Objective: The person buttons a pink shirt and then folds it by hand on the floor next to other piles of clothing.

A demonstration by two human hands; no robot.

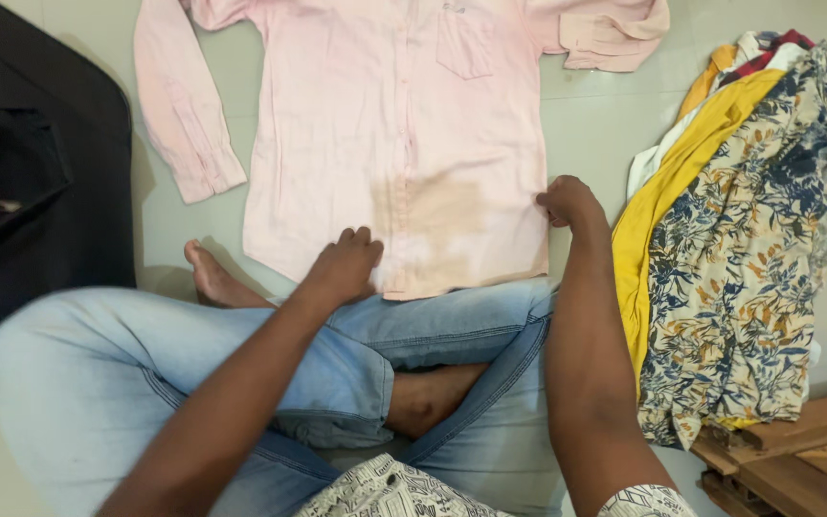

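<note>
A pale pink long-sleeved shirt (404, 124) lies spread flat, front up, on the light floor ahead of my crossed legs. My left hand (345, 265) rests knuckles-up on its bottom hem, fingers curled against the cloth. My right hand (567, 201) pinches the shirt's right side edge near the hem. One sleeve (179, 115) lies straight down the left side; the other sleeve (614, 33) is folded across at the top right.
A heap of clothes lies to the right: a floral printed garment (753, 239) over a yellow one (667, 182). A black garment (31, 163) lies at the left. Wooden boards (796, 460) sit at the bottom right. I sit cross-legged in blue jeans (117, 364), barefoot.
</note>
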